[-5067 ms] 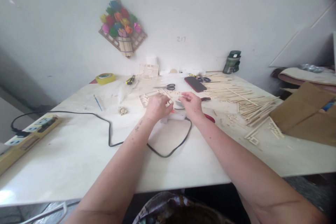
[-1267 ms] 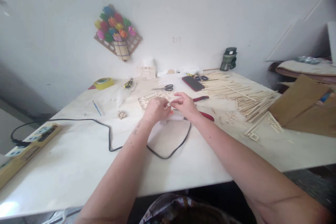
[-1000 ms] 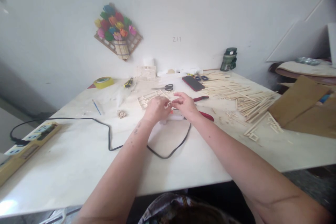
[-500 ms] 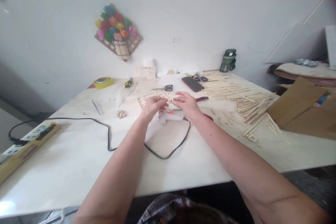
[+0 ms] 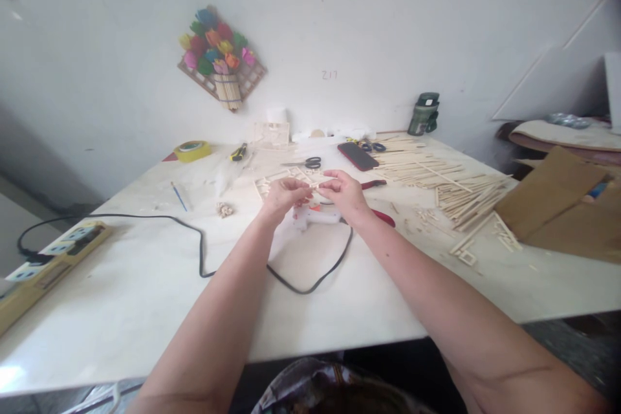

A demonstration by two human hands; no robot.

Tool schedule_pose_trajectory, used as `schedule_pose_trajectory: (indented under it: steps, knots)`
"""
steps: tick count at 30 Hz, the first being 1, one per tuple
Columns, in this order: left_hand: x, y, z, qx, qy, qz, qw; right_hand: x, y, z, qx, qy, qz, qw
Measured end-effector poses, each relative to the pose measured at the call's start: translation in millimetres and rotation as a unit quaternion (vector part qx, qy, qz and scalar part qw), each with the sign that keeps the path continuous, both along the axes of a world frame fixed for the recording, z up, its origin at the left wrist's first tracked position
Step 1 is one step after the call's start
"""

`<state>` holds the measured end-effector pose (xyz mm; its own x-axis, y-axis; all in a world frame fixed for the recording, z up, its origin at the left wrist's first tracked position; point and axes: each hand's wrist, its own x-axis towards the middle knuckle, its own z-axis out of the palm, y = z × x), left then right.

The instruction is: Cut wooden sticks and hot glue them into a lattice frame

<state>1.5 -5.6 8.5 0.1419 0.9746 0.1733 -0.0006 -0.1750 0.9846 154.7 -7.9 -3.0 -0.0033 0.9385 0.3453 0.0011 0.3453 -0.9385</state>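
Observation:
My left hand [image 5: 286,196] and my right hand [image 5: 342,193] meet over the middle of the table, fingertips pinched close together. Between them is a small pale wooden piece [image 5: 314,185], gripped from both sides; its exact shape is too small to make out. Just below the hands lies a white glue gun [image 5: 317,215] with an orange part, partly covered by my left hand. A pale wooden lattice frame [image 5: 264,186] rests behind my left hand. Red-handled pliers [image 5: 376,184] lie beside my right hand, partly hidden by it.
Scissors [image 5: 310,163], a phone [image 5: 358,156] and thin wooden sticks [image 5: 422,168] lie beyond the hands. A black cord [image 5: 310,290] loops in front, near a power strip [image 5: 63,259]. Yellow tape [image 5: 193,151] sits back left, a cardboard box [image 5: 557,207] at right.
My fingertips have come closer together, with the small wooden piece now between both hands. The whole view has shifted slightly; the things on the table lie as before.

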Motion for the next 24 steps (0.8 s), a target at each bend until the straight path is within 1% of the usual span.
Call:
schedule_pose_trajectory:
  steps: [3, 5, 7, 9, 12, 17, 24]
  knots:
    - [0.1, -0.4, 0.9, 0.011, 0.003, 0.013, 1.0, 1.8, 0.4, -0.3, 0.043, -0.059, -0.024, 0.997]
    - [0.6, -1.6, 2.9, 0.013, 0.006, 0.026, 1.0, 3.9, 1.0, -0.8, 0.09, -0.105, -0.053, 0.989]
    - [1.1, -2.7, 4.8, 0.012, 0.011, 0.031, 0.999, 5.9, 1.2, -1.3, 0.152, -0.152, -0.08, 0.973]
    - [1.3, -3.1, 5.7, 0.009, 0.015, 0.03, 0.999, 7.2, 0.4, -1.3, 0.21, -0.194, -0.092, 0.954]
    - [0.6, -2.7, 4.9, 0.005, 0.016, 0.029, 0.999, 7.3, -1.9, -0.8, 0.266, -0.24, -0.101, 0.928]
    - [-1.1, -1.0, 1.1, 0.023, 0.02, 0.016, 0.999, 5.8, -4.1, -0.6, 0.316, -0.306, -0.11, 0.891]
    - [0.7, 0.5, 1.0, 0.001, 0.017, -0.028, 0.999, 5.7, -2.9, -1.7, 0.341, -0.344, -0.118, 0.867]
